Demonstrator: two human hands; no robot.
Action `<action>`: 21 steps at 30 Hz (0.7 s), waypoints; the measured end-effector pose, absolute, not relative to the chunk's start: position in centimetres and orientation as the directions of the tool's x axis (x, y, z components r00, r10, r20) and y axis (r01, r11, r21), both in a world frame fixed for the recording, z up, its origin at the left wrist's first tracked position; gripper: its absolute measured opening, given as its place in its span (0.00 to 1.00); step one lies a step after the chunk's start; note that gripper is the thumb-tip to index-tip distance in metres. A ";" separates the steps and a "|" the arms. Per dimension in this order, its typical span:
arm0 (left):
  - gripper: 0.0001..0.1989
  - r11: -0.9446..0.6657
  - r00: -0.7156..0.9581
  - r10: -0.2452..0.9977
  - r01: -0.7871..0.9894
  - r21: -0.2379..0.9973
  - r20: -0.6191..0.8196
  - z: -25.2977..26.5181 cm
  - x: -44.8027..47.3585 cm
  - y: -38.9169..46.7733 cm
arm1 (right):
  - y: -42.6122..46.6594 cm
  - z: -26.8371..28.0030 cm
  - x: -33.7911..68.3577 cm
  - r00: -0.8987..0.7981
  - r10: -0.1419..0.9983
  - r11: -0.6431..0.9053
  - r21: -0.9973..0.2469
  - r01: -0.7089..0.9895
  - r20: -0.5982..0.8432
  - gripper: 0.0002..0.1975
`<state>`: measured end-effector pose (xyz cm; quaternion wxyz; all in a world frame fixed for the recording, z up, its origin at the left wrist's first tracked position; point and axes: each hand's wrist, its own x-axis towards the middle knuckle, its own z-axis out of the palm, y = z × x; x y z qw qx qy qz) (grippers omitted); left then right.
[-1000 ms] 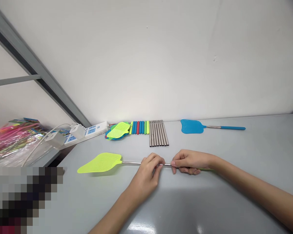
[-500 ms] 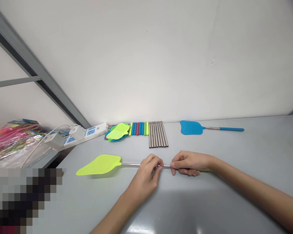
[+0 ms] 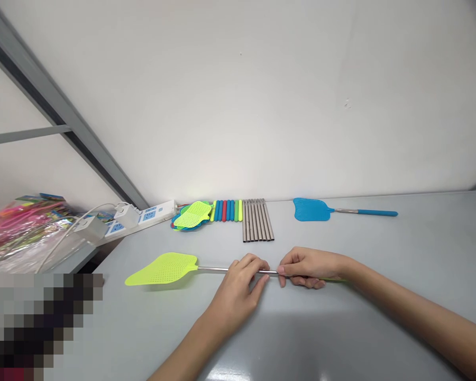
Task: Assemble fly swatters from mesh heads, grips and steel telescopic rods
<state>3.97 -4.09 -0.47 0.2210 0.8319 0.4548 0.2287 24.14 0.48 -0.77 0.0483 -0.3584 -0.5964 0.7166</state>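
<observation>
A yellow-green fly swatter (image 3: 164, 269) with a thin telescopic metal rod lies across in front of me, its perforated head to the left. My left hand (image 3: 240, 283) is loosely around the rod near its middle, fingers over it and the thumb slightly apart on the near side. Just to the right, my right hand (image 3: 303, 267) grips the rod between thumb and fingers. Part of the yellow-green handle shows beneath my right wrist; the rest of it is hidden by the hand.
Along the wall lie stacked swatter heads (image 3: 193, 215), several coloured handle grips (image 3: 228, 210), a row of metal rods (image 3: 257, 221) and a blue fly swatter (image 3: 312, 209). At the left are a power strip (image 3: 158, 212) with plugged-in adapters and plastic-wrapped goods (image 3: 27, 227). The grey tabletop (image 3: 365, 338) extends underneath.
The thumb and fingers of my left hand have loosened from a pinch on the rod. My right hand keeps its hold, and the view has shifted slightly.
</observation>
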 end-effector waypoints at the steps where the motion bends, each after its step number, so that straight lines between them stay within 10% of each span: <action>1: 0.08 -0.491 0.484 0.857 0.662 0.566 0.177 -0.4 4.0 -4.1 | 0.5 -0.8 24.1 -0.739 0.499 -0.283 -0.891 0.355 -0.453 0.19; 21: 0.10 -0.514 0.502 0.845 0.672 0.533 0.183 -0.6 3.9 -3.9 | 0.5 -0.9 24.2 -0.743 0.507 -0.258 -0.900 0.352 -0.436 0.18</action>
